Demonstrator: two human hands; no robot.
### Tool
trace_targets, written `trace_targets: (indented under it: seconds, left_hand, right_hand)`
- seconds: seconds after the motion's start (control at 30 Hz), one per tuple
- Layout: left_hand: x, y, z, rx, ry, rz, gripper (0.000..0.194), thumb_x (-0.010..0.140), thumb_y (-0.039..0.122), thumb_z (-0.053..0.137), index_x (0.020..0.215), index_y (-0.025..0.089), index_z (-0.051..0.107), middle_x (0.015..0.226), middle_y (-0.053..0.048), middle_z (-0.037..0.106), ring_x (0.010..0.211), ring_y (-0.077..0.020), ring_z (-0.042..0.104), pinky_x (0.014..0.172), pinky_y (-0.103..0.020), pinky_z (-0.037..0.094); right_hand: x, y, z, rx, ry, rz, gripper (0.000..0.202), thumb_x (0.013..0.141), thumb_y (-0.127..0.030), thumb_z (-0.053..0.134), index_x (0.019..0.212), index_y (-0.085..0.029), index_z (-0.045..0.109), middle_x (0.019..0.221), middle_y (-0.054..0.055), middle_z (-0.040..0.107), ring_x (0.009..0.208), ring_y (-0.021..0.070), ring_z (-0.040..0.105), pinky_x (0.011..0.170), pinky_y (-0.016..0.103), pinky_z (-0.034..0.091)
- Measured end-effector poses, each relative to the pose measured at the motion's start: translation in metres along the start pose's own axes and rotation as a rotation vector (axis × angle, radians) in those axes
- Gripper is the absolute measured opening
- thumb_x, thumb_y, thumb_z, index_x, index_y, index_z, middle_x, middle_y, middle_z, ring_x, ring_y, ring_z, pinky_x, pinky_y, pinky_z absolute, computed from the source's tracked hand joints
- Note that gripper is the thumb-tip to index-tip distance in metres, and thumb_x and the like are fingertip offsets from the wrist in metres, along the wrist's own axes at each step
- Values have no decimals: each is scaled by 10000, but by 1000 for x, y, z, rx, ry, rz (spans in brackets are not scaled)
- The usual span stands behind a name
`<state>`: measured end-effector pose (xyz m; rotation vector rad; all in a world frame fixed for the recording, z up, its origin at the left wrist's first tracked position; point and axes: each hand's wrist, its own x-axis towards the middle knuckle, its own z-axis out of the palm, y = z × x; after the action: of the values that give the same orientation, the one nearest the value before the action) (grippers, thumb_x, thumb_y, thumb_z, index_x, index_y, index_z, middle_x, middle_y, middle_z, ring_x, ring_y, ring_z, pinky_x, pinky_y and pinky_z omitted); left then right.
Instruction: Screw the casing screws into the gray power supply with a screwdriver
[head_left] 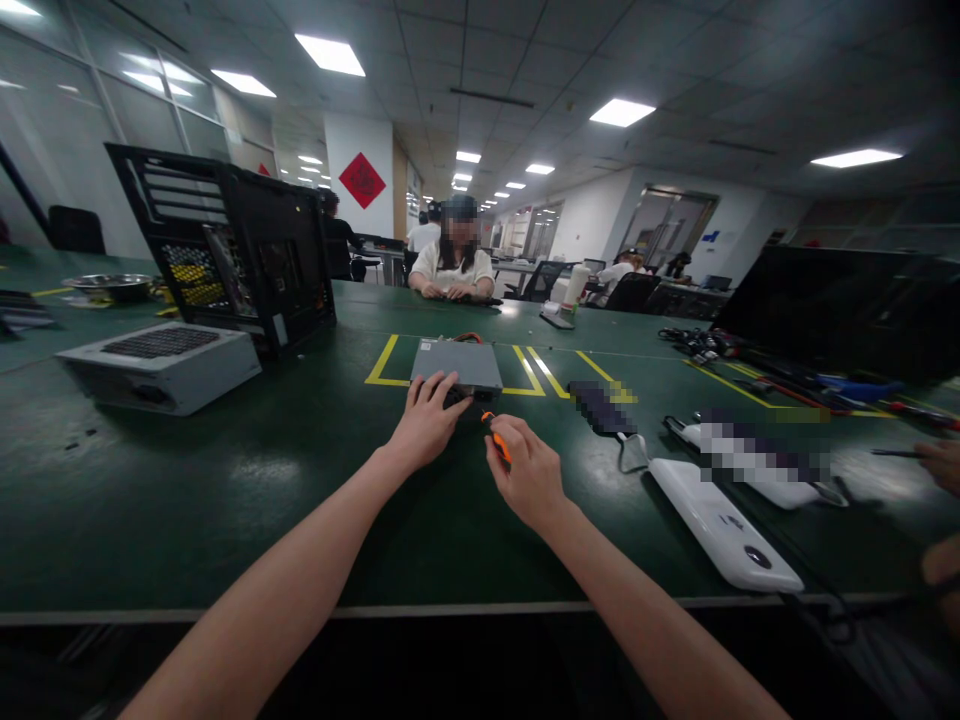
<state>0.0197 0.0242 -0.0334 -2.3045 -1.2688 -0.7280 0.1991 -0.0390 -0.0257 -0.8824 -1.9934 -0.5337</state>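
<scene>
A grey metal box (459, 366) with wires at its back lies on the green table (247, 510), within yellow tape marks. My left hand (429, 415) rests on the box's near left part, its fingers spread over the top and front edge. Just to the right, my right hand (525, 468) is closed round an orange and black screwdriver (498, 440), whose front end points toward the box's near side. The screwdriver's tip is too small to make out.
On the left stand a black computer case (259, 250), a second grey metal box (161, 365) and a metal bowl (112, 287). White devices (724, 525), cables and a dark monitor (847, 320) are on the right. A person (454, 255) sits opposite; another person's hand (941, 465) is at the right edge.
</scene>
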Motion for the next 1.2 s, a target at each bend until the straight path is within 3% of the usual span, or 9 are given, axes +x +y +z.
trace_targets:
  seconds: [0.2,0.4,0.6,0.83,1.2]
  left_hand:
    - [0,1,-3,-18,3,5,390,835,182,464,1202,268,563,1403,-104,361,1304,-297,274,1071,-520,192]
    - [0,1,-3,-14,-4,-4,400,827,178,471,1203,282,560,1407,-88,361,1306,-291,273,1068,-522,204]
    - [-1,1,-3,-24,-5,4,397,837,183,456,1211,271,555,1407,-107,352,1308,-298,265,1069,-523,192]
    - [-1,0,-4,9,-14,16,403,847,184,446,1226,286,539,1401,-99,352,1302,-295,276,1066,-519,207]
    - [-2,0,-3,12,-8,22,402,849,178,443,1228,271,540,1402,-116,351,1307,-302,269,1069,-516,190]
  right_hand:
    - [1,0,-1,78,-65,-19,121,830,-157,483,933,-218,469,1000,87,632,884,215,599,760,371,494]
    - [-1,-1,1,234,-61,75,213,839,-185,456,1047,-210,418,1030,97,592,916,191,609,752,331,514]
    - [3,-1,-5,232,-35,66,85,825,-189,504,902,-222,495,956,72,569,896,193,563,790,360,482]
    - [2,0,-1,202,48,96,243,774,-114,512,993,-197,445,983,95,561,892,213,530,780,400,474]
    - [0,0,0,267,-35,131,240,845,-182,487,1077,-215,435,1062,82,601,958,199,578,819,362,491]
